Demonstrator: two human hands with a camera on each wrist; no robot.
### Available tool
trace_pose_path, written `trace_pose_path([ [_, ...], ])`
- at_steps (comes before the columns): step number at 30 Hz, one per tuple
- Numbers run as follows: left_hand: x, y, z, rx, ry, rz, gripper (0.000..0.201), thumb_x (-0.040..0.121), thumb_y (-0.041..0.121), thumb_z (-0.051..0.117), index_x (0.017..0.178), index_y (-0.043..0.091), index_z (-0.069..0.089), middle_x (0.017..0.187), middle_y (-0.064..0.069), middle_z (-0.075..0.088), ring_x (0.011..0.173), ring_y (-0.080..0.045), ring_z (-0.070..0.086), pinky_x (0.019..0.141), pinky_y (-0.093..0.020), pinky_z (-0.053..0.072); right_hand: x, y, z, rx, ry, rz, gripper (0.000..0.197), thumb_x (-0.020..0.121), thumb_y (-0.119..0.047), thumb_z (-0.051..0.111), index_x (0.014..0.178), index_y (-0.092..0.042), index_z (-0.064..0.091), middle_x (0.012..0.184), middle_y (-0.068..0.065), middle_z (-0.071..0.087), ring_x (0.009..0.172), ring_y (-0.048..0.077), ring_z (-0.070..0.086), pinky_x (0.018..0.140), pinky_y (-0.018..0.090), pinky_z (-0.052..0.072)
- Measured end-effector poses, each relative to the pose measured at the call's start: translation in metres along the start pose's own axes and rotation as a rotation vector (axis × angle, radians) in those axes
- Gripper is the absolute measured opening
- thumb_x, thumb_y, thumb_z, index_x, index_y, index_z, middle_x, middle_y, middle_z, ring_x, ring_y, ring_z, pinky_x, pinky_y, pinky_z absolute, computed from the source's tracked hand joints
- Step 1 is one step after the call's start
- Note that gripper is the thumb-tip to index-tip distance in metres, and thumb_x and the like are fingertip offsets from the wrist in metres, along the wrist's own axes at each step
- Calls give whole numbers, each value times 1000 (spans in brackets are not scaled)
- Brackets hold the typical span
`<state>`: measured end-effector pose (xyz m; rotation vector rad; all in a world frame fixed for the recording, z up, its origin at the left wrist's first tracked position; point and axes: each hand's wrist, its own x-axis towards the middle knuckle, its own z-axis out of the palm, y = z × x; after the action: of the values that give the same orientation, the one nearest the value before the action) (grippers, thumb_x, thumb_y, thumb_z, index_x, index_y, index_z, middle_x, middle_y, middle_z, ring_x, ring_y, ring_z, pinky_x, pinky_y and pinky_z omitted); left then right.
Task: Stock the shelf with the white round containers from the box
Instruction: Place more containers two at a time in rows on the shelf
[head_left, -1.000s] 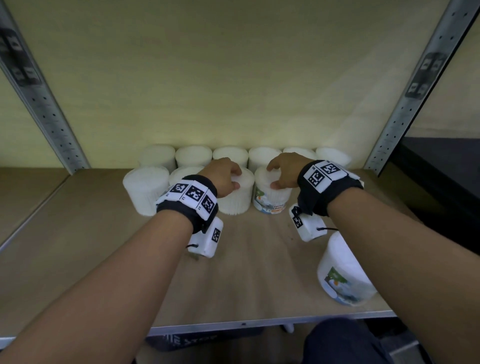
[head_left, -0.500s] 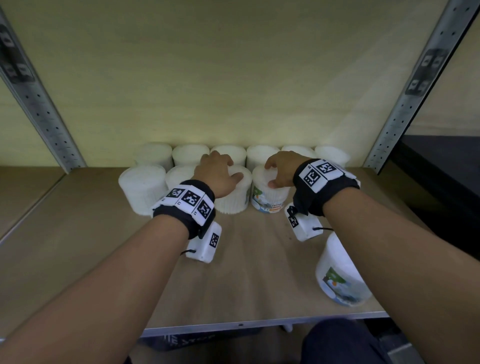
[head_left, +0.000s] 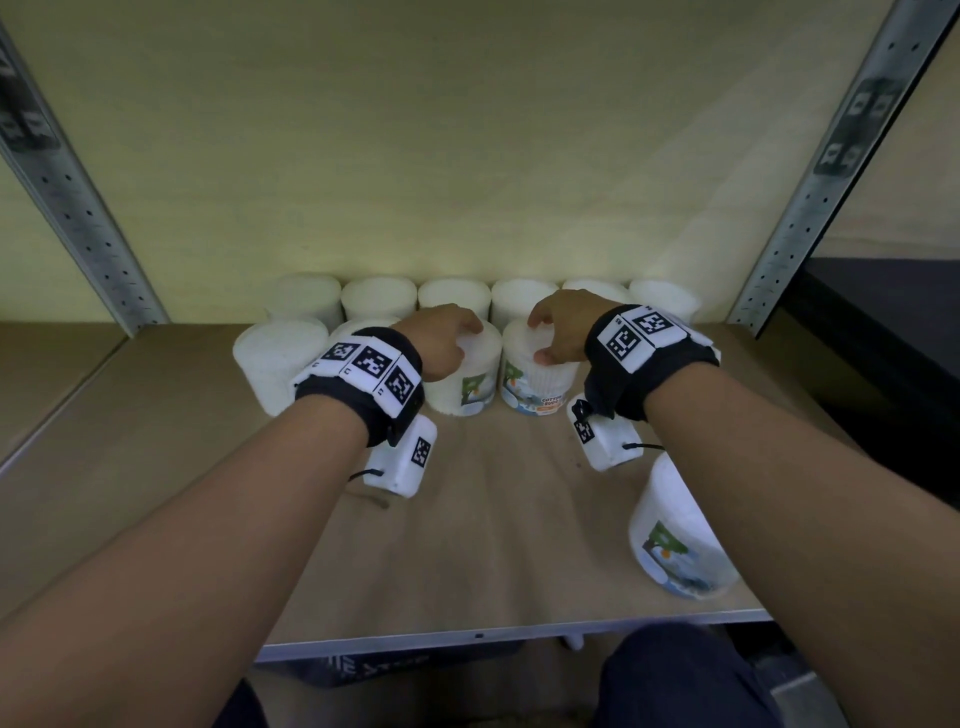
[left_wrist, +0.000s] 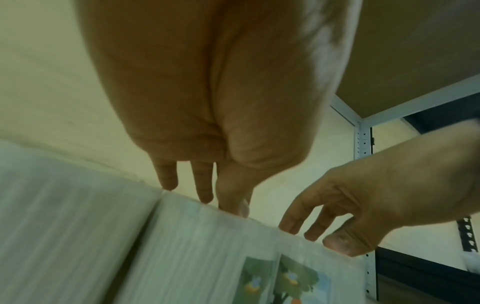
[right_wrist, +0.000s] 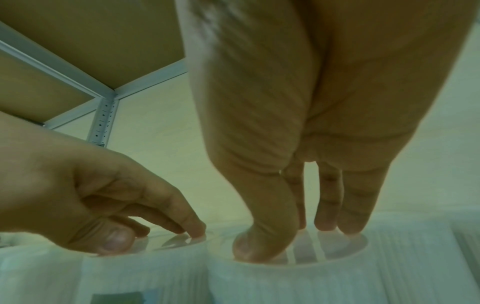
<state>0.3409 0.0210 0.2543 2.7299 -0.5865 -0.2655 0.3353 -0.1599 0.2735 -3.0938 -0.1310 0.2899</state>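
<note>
Standing alone near the shelf's front edge is a labelled container. Farther in, the left hand and right hand each grip a container's lid from above — the right one reads "COTTON BUDS", the left one touching it. Plain white containers line the back.

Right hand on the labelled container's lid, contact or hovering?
Touching. The right wrist view shows the right hand with its thumb and fingertips pressed onto the container's lid.

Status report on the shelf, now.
Left hand and right hand each grip a second-row container top. One container waits by the shelf edge. Nothing blocking.
</note>
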Motion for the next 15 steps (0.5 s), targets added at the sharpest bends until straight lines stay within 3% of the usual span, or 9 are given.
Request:
trace_pose_path([
  [3, 1, 2, -2, 6, 1, 0, 48, 95, 9, 46, 143, 15, 38, 151, -6, 32, 138, -24, 35, 111, -31, 31, 0, 0, 0, 5, 2, 1, 60, 87, -29, 66, 141, -12, 45, 145, 8, 45, 131, 25, 45, 106, 33, 37],
  [8, 7, 5, 4, 62, 179, -72, 50, 92, 36, 53, 135, 10, 46, 138, -14, 39, 130, -31, 35, 107, -41, 37, 0, 0, 0, 12, 5, 1, 60, 87, -29, 67, 140, -12, 45, 144, 7, 46, 130, 25, 46, 106, 33, 38],
  [15, 10, 4, 8, 122, 133, -87, 54, 91, 41, 55, 133, 9, 47, 137, -13, 42, 126, -30, 40, 103, -42, 39, 2, 1, 1, 13, 8, -1, 60, 86, -29, 69, 139, -12, 47, 143, 8, 47, 129, 25, 48, 104, 32, 39],
])
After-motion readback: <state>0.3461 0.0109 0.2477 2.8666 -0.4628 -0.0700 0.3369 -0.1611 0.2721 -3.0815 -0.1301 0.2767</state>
